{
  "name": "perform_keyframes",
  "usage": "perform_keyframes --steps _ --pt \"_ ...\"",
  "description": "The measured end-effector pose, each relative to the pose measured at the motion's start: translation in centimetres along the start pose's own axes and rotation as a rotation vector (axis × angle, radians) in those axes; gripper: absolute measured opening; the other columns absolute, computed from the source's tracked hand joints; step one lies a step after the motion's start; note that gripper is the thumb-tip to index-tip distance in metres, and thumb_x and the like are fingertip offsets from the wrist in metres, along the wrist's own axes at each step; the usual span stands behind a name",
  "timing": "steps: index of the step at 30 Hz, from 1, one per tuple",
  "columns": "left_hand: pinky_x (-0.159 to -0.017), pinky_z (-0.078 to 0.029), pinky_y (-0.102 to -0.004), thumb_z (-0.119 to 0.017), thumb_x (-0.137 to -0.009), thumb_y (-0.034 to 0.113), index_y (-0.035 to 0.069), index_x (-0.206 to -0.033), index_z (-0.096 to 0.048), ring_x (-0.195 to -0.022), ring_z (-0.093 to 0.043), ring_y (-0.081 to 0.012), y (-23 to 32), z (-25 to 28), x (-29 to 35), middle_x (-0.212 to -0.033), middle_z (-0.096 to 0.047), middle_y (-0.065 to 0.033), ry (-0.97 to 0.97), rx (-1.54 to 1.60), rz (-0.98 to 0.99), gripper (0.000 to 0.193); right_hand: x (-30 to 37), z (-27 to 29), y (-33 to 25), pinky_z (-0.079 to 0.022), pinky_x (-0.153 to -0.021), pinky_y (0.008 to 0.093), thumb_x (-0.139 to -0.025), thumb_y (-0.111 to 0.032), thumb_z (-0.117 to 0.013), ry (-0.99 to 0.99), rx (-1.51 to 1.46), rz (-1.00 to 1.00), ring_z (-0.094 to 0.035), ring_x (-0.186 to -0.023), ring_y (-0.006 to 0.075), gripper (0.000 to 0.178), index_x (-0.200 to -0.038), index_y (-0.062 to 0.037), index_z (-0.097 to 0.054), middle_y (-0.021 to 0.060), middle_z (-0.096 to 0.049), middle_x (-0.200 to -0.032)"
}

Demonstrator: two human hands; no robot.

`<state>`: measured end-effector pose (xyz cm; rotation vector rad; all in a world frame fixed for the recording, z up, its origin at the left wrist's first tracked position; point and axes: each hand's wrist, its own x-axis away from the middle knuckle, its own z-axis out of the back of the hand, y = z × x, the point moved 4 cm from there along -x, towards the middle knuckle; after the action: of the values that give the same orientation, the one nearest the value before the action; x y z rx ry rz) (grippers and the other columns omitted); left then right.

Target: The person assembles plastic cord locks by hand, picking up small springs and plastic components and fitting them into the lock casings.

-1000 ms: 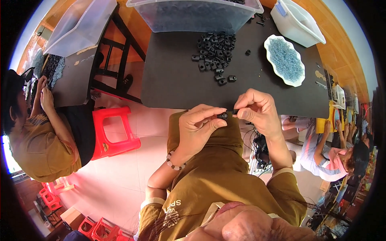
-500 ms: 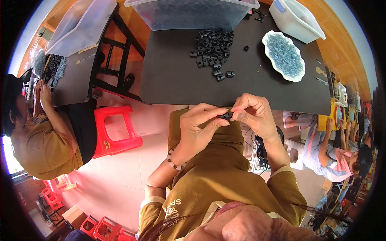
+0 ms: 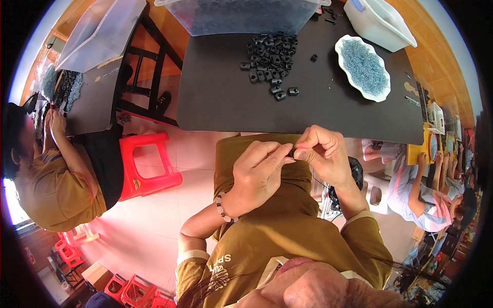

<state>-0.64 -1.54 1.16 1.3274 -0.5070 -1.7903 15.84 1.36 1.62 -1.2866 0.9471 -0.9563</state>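
Observation:
Over my lap, just off the table's front edge, my left hand (image 3: 262, 167) and my right hand (image 3: 324, 154) meet fingertip to fingertip. Between them is a small black plastic part (image 3: 291, 153), mostly covered by the fingers. Both hands pinch it with thumb and forefinger. Beyond them, a heap of black cylindrical plastic pieces (image 3: 272, 56) with holes lies on the dark table (image 3: 221, 102). To its right, a white scalloped dish (image 3: 381, 95) holds many tiny bluish-clear pieces.
A clear plastic bin (image 3: 231, 20) stands at the table's back, with a white tub (image 3: 382, 23) at the back right. A red stool (image 3: 149, 179) is on the left. Co-workers sit on both sides at other tables.
My left hand has turned slightly and its fingers have closed further over the black part, so less of it shows. My right hand has shifted a little downward.

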Motion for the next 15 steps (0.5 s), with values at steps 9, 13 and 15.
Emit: perform_keyframes --steps 9,13,15 --pt "-0.066 -0.052 -0.0339 -0.072 -0.072 -0.011 -0.002 -0.107 -0.069 -0.077 -0.061 -0.0256 0.0 -0.1 0.4 -0.096 -0.064 -0.0109 -0.061 -0.082 -0.087 0.036 -0.2 -0.3 0.1 -0.048 -0.068 0.0230 -0.087 0.000 -0.073 -0.027 0.059 -0.080 -0.060 -0.076 0.0059 0.014 -0.080 0.0002 -0.062 0.0055 -0.069 -0.079" --pt "-0.065 -0.053 -0.0324 -0.074 -0.075 -0.008 0.000 -0.105 -0.071 -0.076 -0.062 -0.0247 -1.1 -0.3 -0.2 -0.095 -0.065 -0.0108 -0.083 -0.072 -0.001 0.031 -0.8 -0.1 2.0 -0.046 -0.065 0.0212 -0.091 -0.006 -0.073 -0.027 -0.063 -0.160 -0.056 -0.074 0.0035 0.015 -0.082 -0.0009 -0.062 0.0014 -0.065 -0.077" --pt "-0.063 -0.052 -0.0312 -0.076 -0.076 -0.005 0.001 -0.104 -0.072 -0.074 -0.063 -0.0231 -1.3 -0.3 -0.5 -0.094 -0.065 -0.0099 -0.058 0.014 0.061 0.029 -1.2 0.6 1.9 -0.046 -0.066 0.0211 -0.093 -0.012 -0.071 -0.061 -0.121 -0.136 -0.056 -0.074 0.0038 0.016 -0.085 -0.0012 -0.063 0.0004 -0.064 -0.078"
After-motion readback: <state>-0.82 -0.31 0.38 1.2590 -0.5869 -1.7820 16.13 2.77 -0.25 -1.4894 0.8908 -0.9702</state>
